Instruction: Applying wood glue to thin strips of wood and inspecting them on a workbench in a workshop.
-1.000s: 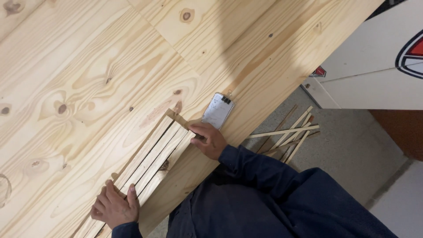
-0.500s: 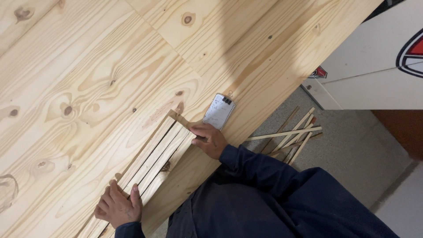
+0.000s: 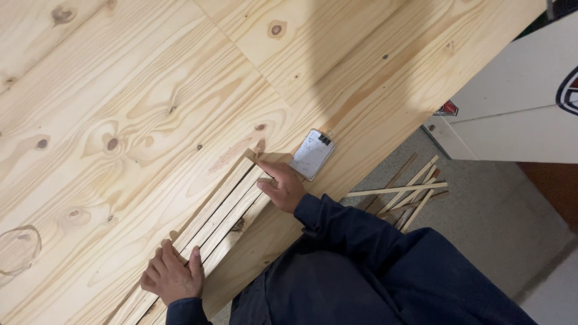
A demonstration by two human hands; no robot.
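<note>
Neither grip is clamped on anything — both hands lie flat with fingers loosely spread on the strips (image 3: 220, 210), a row of thin pine slats lying side by side on the worktop (image 3: 132, 102) near its front edge. The left hand (image 3: 171, 278) presses down on their near ends, seemingly to keep the row from sliding; the right hand (image 3: 282, 183) bears on the far ends, index finger out, as if squaring them. Just beyond it lies a small clipped notepad (image 3: 312, 154); offcuts (image 3: 402, 195) litter the floor.
</note>
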